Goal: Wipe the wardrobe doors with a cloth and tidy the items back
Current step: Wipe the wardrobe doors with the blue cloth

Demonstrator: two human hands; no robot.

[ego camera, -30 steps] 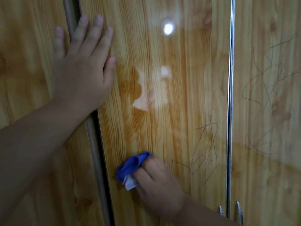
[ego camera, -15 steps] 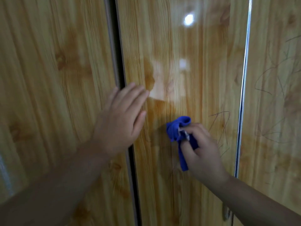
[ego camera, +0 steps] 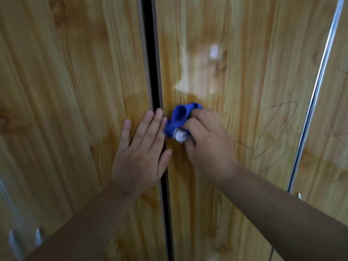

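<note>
Left hand [ego camera: 140, 157] flat, fingers straight, pressed across the door gap [ego camera: 154, 72]. Right hand [ego camera: 207, 146] fingers curled around a bunched blue cloth [ego camera: 178, 117] against the glossy wood-grain door [ego camera: 235, 72].

right hand [ego camera: 209, 146] and blue cloth [ego camera: 178, 117] shifted left to the door gap [ego camera: 153, 72], now beside left hand [ego camera: 141, 153]

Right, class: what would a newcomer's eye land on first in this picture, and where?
The crumpled bright blue cloth stands out, gripped by the right hand against the glossy wood-grain wardrobe door at mid-frame. The left hand lies flat beside it, over the dark gap between two doors. Thin dark scribbles mark the same door further right, near a shiny metal strip.
</note>
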